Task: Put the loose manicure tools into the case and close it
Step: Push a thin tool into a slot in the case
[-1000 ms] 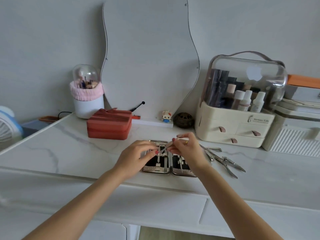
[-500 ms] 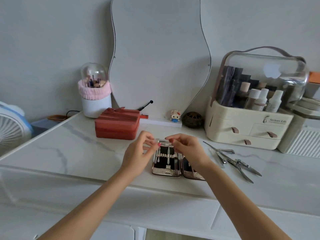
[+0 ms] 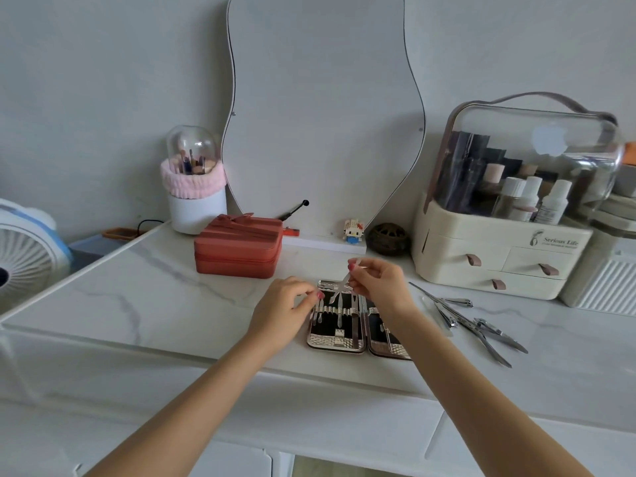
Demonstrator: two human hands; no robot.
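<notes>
White marble counter (image 3: 144,297) carries the open case (image 3: 339,333), several tools already slotted. Left hand (image 3: 280,313) steadies its edge, grip unclear; right hand (image 3: 380,287) pinches a thin tool (image 3: 340,285) above it. At three o'clock, loose tools (image 3: 471,321) wait.

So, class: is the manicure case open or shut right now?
Open. The manicure case lies spread flat on the countertop, both halves face up, tools visible in its elastic loops.

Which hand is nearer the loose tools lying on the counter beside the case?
Right. The right hand hovers over the open case, pinching a thin tool, just left of the loose tools. The left hand sits at the case's far-left edge, farther away.
</notes>
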